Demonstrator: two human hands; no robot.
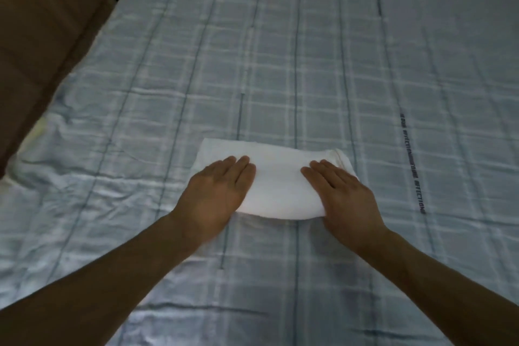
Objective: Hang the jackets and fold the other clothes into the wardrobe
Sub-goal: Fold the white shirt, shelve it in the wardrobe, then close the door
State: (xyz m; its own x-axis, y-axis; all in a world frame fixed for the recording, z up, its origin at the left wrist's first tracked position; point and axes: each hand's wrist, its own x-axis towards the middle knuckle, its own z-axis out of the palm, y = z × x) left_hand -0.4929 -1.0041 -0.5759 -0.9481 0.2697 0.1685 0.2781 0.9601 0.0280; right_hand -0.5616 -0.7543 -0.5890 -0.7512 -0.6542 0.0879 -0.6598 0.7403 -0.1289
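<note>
Pale blue checked bedsheet (309, 64) fills my view, wrinkled at the near left, with a brown panel (42, 36) along its left edge. Near the middle lies a white folded garment (278, 177), a compact rectangle flat on the sheet. I see the left hand (216, 194) and right hand (345, 196) pressing its two ends, fingers straight and together, palms down.

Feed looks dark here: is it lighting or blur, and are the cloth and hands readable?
Head view: dim light, darker toward the corners; the white cloth is brightest and washed out, folds barely visible; left hand and right hand lie flat on it, edges slightly soft; sheet lines bow from the wide lens.
</note>
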